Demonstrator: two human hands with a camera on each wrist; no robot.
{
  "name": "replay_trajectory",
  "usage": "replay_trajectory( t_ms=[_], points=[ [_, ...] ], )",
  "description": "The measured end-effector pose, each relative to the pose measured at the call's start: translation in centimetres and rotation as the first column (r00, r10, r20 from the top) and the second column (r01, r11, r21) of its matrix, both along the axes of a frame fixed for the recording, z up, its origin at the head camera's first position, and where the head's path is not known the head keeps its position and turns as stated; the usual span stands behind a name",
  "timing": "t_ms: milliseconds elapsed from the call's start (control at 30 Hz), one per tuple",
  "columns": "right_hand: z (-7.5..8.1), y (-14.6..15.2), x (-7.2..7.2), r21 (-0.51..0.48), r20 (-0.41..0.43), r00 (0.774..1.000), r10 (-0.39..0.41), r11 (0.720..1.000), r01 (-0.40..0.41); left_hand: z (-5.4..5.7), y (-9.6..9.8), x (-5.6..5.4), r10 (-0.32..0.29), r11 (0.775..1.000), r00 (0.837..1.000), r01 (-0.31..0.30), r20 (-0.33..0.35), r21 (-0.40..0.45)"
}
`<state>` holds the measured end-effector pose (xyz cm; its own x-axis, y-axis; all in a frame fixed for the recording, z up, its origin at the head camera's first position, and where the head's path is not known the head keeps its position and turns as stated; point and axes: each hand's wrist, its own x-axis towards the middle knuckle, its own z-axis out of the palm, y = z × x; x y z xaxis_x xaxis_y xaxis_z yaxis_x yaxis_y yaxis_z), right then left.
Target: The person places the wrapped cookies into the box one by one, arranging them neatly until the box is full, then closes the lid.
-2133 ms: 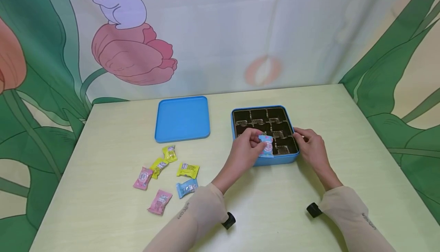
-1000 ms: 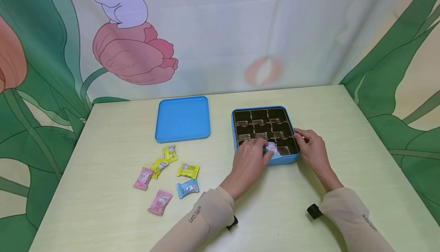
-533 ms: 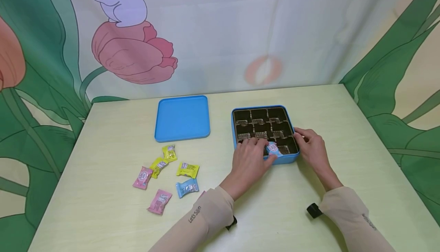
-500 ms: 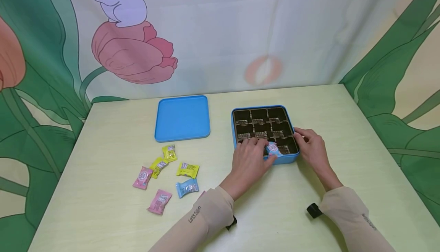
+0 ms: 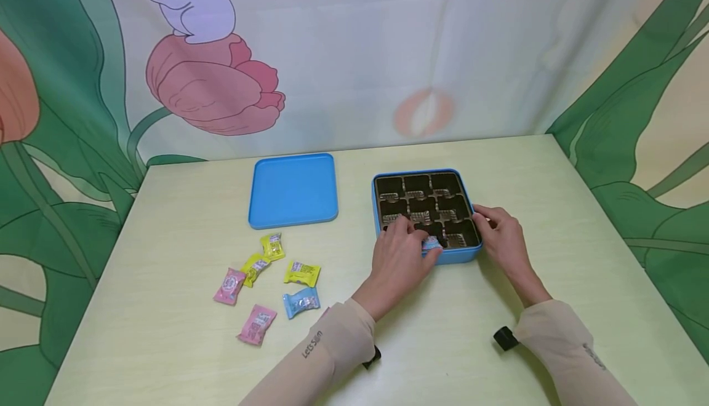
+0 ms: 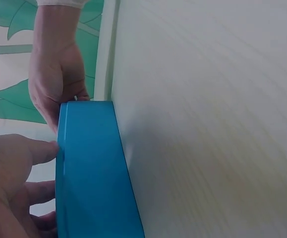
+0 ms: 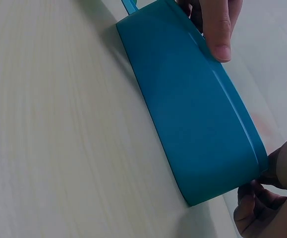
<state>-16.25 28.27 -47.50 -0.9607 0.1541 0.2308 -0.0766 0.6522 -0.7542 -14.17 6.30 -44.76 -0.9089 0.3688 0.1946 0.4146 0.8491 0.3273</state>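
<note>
A blue box (image 5: pixel 458 254) holds a dark plastic insert split into several compartments. My left hand (image 5: pixel 396 258) reaches over its front rim, fingers down into the front row and thumb along the rim. A blue-wrapped candy (image 5: pixel 432 243) lies tilted at the front middle compartment, right by my left index finger and thumb. In the left wrist view the left thumb tip meets the edge of the box. At the right side of the box, my right hand (image 5: pixel 501 237) grips the rim between thumb and fingers. Both wrist views hide the candy.
A blue lid (image 5: pixel 293 191) lies back left on the table (image 5: pixel 443 344). Left of the box are 3 yellow candies (image 5: pixel 302 272), pink candies (image 5: pixel 257 325) and another blue candy (image 5: pixel 301 302). A pink edge (image 5: pixel 327 311) peeks from behind my left sleeve. A printed curtain (image 5: pixel 343 55) hangs behind.
My left hand has lowered the blue-wrapped candy from above the box to the front middle compartment, where it has tilted and sunk lower. My right hand has stayed on the box.
</note>
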Motion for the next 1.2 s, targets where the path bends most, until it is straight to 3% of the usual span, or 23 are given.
replay_trajectory(
  t_ms=[267, 700, 1200],
  points=[
    [0.1, 0.0, 0.0, -0.002, 0.006, 1.000, 0.002, 1.000, -0.002, 0.2, -0.2, -0.1, -0.028, 1.000, 1.000, 0.028, 0.001, -0.013],
    [0.0, 0.1, 0.1, -0.004, -0.008, 1.000, 0.003, 1.000, -0.003, 0.3, -2.0, -0.1, -0.047, 0.981, 0.994, 0.065, -0.101, 0.183],
    [0.2, -0.1, 0.1, -0.006, -0.003, 1.000, 0.002, 1.000, -0.002, 1.7, -5.9, 0.8, -0.020, 0.936, 1.000, 0.014, 0.015, 0.352]
  ],
)
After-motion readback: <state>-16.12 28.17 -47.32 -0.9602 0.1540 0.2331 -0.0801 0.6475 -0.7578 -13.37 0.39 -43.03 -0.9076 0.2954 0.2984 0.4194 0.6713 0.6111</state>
